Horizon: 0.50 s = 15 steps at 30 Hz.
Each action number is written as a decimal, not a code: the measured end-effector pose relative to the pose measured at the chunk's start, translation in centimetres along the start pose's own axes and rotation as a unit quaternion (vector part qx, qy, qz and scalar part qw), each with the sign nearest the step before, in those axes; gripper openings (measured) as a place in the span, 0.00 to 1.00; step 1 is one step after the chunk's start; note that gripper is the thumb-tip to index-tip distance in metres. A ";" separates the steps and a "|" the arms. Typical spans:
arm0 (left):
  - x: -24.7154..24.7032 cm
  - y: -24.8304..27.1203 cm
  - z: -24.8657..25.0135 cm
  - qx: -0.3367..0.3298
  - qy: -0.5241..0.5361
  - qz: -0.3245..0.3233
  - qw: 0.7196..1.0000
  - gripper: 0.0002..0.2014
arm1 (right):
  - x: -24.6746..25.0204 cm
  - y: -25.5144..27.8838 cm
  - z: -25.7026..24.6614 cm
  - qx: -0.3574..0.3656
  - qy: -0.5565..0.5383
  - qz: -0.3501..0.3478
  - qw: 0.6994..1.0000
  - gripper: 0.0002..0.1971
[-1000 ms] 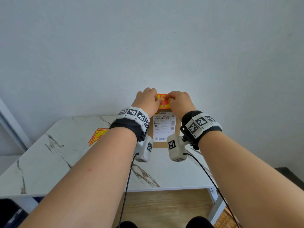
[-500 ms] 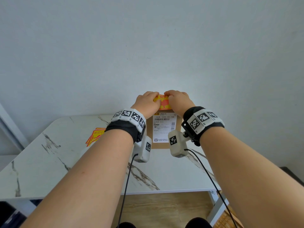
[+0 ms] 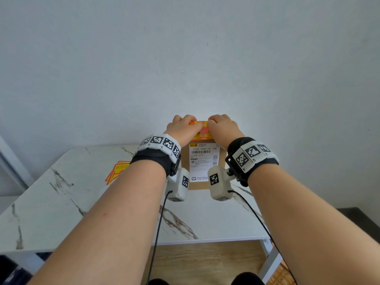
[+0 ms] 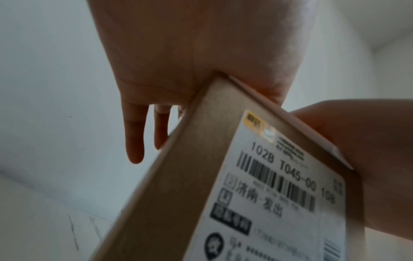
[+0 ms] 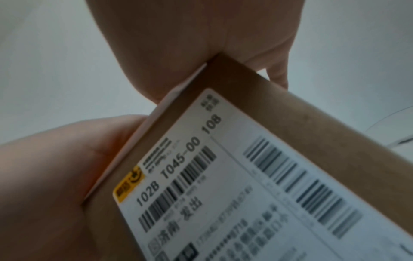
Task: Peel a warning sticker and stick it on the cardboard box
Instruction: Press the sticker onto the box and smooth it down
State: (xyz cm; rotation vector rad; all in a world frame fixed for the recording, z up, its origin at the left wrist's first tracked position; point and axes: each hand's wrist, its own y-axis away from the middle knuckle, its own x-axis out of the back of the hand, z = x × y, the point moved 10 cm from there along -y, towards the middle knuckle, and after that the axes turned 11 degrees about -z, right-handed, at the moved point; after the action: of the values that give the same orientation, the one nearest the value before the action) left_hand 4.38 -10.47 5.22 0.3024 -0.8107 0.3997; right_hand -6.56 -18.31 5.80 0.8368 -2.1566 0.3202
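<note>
Bare arms with wrist bands

Each wrist has a black strap [image 3: 151, 161], white tags with black squares, a white camera box [image 3: 218, 184] and a black cable [image 3: 158, 229].

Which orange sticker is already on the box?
The warning sticker under both hands, on top of the cardboard box. The other orange stickers lie flat on the table, behind the left arm, untouched.

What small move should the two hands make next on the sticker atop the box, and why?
Probably sweep both thumbs outward to smooth it flat: the warning sticker already lies on the cardboard box top, with the left hand and right hand pressing it near its middle.
</note>
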 end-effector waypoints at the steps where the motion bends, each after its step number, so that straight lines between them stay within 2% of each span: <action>1: 0.0 0.1 0.0 0.002 -0.004 0.000 1.000 0.25 | -0.1 0.1 0.2 -0.007 -0.010 0.005 1.000 0.24; 4: -0.1 0.3 0.0 0.002 -0.032 0.003 0.999 0.29 | -0.1 0.5 0.7 -0.019 -0.080 0.010 0.997 0.27; 6: 0.1 0.7 0.0 -0.001 -0.058 0.022 0.998 0.32 | -0.3 0.8 0.9 0.006 -0.139 0.010 0.990 0.27; 8: 0.8 1.4 0.5 -0.014 -0.110 0.077 0.991 0.31 | -0.3 1.5 1.1 0.041 -0.163 0.016 0.986 0.24; 11: 1.5 3.2 2.2 -0.071 -0.175 0.183 0.965 0.22 | 0.0 2.4 1.5 0.073 -0.184 0.046 0.979 0.22; 12: 1.4 3.6 2.5 -0.083 -0.174 0.198 0.961 0.21 | 0.0 2.6 1.6 0.075 -0.189 0.053 0.978 0.21; 13: 1.1 3.6 2.3 -0.088 -0.166 0.197 0.962 0.21 | 0.0 2.8 1.7 0.076 -0.196 0.056 0.976 0.21; 15: 0.3 3.3 1.6 -0.088 -0.139 0.154 0.974 0.24 | -0.1 3.1 1.6 0.079 -0.208 0.058 0.973 0.21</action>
State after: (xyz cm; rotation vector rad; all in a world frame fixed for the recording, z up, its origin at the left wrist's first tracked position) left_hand 2.07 -8.14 6.82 0.0656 -1.1662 0.5807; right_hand -9.51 -16.67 4.81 0.9331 -2.6049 0.4091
